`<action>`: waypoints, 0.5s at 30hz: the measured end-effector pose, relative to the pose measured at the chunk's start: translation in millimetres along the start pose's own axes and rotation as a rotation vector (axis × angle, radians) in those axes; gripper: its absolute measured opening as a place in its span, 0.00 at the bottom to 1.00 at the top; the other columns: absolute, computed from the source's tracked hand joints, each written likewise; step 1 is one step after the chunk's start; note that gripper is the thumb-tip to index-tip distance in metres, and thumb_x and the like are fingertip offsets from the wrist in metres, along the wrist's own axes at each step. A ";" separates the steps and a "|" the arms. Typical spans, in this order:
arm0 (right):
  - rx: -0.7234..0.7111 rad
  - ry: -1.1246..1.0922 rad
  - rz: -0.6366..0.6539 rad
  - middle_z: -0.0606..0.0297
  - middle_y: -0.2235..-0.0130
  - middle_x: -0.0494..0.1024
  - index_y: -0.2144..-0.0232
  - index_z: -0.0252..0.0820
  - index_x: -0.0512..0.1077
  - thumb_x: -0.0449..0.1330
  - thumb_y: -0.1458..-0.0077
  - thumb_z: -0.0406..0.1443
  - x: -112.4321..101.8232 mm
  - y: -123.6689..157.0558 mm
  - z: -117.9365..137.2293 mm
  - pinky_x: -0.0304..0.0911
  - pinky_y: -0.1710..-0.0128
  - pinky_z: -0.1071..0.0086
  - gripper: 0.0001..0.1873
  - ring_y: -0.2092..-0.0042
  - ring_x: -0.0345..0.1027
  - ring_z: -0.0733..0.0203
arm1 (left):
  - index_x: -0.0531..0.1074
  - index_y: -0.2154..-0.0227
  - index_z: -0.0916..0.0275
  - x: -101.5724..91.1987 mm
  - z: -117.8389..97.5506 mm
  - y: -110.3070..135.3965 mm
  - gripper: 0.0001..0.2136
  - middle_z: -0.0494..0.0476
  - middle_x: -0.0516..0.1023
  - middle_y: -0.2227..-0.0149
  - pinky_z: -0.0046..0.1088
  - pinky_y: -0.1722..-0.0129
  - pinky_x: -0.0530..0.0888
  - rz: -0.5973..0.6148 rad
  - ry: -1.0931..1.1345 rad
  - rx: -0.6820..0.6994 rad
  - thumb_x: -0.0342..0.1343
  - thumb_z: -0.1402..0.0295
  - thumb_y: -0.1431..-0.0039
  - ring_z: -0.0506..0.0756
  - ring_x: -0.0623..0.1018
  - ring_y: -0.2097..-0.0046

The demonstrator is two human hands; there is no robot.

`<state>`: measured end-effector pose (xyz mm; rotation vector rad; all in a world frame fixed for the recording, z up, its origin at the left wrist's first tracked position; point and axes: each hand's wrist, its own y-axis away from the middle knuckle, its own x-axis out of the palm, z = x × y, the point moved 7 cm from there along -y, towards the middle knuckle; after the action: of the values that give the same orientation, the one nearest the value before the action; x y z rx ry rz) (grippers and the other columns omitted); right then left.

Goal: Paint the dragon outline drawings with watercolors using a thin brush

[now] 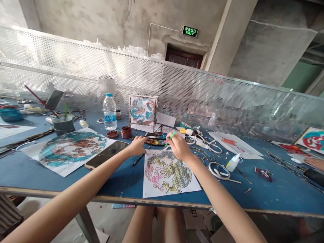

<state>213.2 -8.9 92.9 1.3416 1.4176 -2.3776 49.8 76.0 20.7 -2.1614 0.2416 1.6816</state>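
My right hand (176, 145) is closed around a thin green paintbrush (172, 135), its tip pointing down near the paint palette (154, 142). At the palette's left end my left hand (137, 145) has its fingers on the edge, though the exact grip is partly hidden. Just below both hands lies a sheet with a dragon drawing (172, 172), coloured yellow-green and grey, with pink flames at its left. A smartphone (107, 155) rests beside my left wrist.
A finished-looking teal dragon sheet (73, 148) lies left. Behind stand a water bottle (109, 113), a brown paint jar (126, 132) and a framed dragon picture (143, 111). A glue bottle (233, 162), hoops (219, 170) and sticks lie right. A perforated metal screen (177, 84) borders the table.
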 end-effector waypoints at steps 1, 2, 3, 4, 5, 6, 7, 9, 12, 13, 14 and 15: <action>-0.002 -0.015 0.011 0.60 0.69 0.70 0.70 0.42 0.62 0.41 0.38 0.38 5.5 -0.3 0.3 0.57 0.64 0.67 0.13 0.65 0.63 0.58 | 0.63 0.49 0.62 0.9 0.4 -0.4 0.32 0.63 0.68 0.51 0.36 0.51 0.64 0.004 -0.003 0.004 0.59 0.68 0.63 0.66 0.66 0.49; 0.004 -0.031 0.016 0.60 0.69 0.70 0.69 0.42 0.62 0.41 0.38 0.38 9.3 -0.1 -1.5 0.57 0.64 0.67 0.13 0.65 0.63 0.58 | 0.63 0.49 0.62 1.5 0.8 -0.9 0.32 0.64 0.68 0.51 0.36 0.51 0.64 0.007 -0.006 0.008 0.59 0.68 0.64 0.66 0.66 0.49; 0.015 -0.047 0.018 0.61 0.69 0.70 0.69 0.42 0.61 0.41 0.38 0.38 11.6 0.5 -4.4 0.57 0.65 0.67 0.12 0.65 0.63 0.58 | 0.63 0.49 0.62 1.9 1.0 -1.6 0.33 0.63 0.68 0.51 0.36 0.52 0.64 0.009 -0.009 0.011 0.59 0.68 0.64 0.66 0.66 0.49; 0.024 -0.060 0.017 0.61 0.69 0.70 0.69 0.42 0.61 0.41 0.38 0.38 12.8 1.6 -7.8 0.57 0.65 0.67 0.12 0.65 0.63 0.58 | 0.63 0.49 0.61 2.2 1.2 -2.6 0.33 0.63 0.69 0.51 0.36 0.52 0.64 0.009 -0.014 0.013 0.60 0.68 0.65 0.66 0.66 0.49; 0.030 -0.069 0.017 0.61 0.69 0.70 0.69 0.42 0.61 0.41 0.38 0.38 13.3 2.9 -10.7 0.57 0.65 0.67 0.12 0.65 0.63 0.58 | 0.63 0.49 0.61 2.5 1.4 -3.6 0.33 0.63 0.69 0.51 0.36 0.52 0.64 0.011 -0.020 0.015 0.60 0.68 0.65 0.66 0.66 0.49; 0.031 -0.075 0.018 0.61 0.69 0.70 0.69 0.42 0.61 0.41 0.38 0.38 13.6 4.3 -12.7 0.57 0.64 0.67 0.12 0.64 0.63 0.58 | 0.63 0.49 0.60 2.9 1.6 -4.8 0.33 0.62 0.69 0.51 0.36 0.52 0.64 0.016 -0.028 0.015 0.60 0.68 0.65 0.66 0.66 0.49; 0.027 -0.078 0.018 0.61 0.69 0.70 0.69 0.42 0.61 0.42 0.38 0.38 13.8 5.4 -13.7 0.57 0.64 0.67 0.11 0.64 0.63 0.58 | 0.63 0.49 0.60 3.4 1.9 -5.9 0.33 0.62 0.69 0.51 0.36 0.52 0.64 0.024 -0.037 0.014 0.60 0.67 0.65 0.65 0.66 0.49; 0.013 -0.074 0.025 0.61 0.68 0.69 0.69 0.42 0.61 0.42 0.38 0.37 15.7 6.7 -12.1 0.57 0.64 0.68 0.11 0.64 0.63 0.59 | 0.62 0.48 0.60 4.3 2.7 -7.5 0.34 0.62 0.68 0.51 0.35 0.53 0.64 0.042 -0.049 0.008 0.60 0.66 0.64 0.65 0.66 0.49; -0.005 -0.069 0.037 0.61 0.69 0.69 0.69 0.42 0.61 0.42 0.38 0.37 21.4 6.5 -3.8 0.57 0.63 0.68 0.10 0.63 0.63 0.59 | 0.61 0.47 0.60 4.1 2.5 -7.9 0.34 0.62 0.68 0.50 0.34 0.53 0.64 0.061 -0.059 0.002 0.59 0.65 0.63 0.66 0.65 0.49; -0.010 -0.075 0.039 0.61 0.68 0.69 0.69 0.42 0.61 0.43 0.38 0.37 23.3 6.1 -0.5 0.57 0.63 0.68 0.10 0.63 0.63 0.59 | 0.61 0.47 0.60 3.8 2.1 -7.6 0.34 0.62 0.68 0.50 0.34 0.53 0.64 0.068 -0.065 -0.001 0.60 0.65 0.63 0.65 0.65 0.49; -0.014 -0.086 0.040 0.61 0.68 0.69 0.69 0.42 0.61 0.43 0.38 0.37 24.9 5.6 2.7 0.57 0.63 0.68 0.10 0.63 0.63 0.59 | 0.61 0.47 0.61 3.3 1.5 -7.1 0.34 0.62 0.67 0.50 0.34 0.52 0.63 0.074 -0.070 -0.001 0.60 0.65 0.63 0.65 0.65 0.48; -0.018 -0.101 0.041 0.61 0.68 0.70 0.69 0.42 0.61 0.43 0.38 0.37 26.1 5.2 5.2 0.57 0.63 0.69 0.10 0.63 0.63 0.59 | 0.61 0.47 0.61 2.8 0.7 -6.7 0.34 0.63 0.67 0.50 0.33 0.51 0.63 0.079 -0.074 0.001 0.59 0.66 0.62 0.65 0.65 0.48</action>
<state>196.1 -6.6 72.0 1.2152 1.3684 -2.3647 52.3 82.6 19.2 -2.1088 0.3107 1.8005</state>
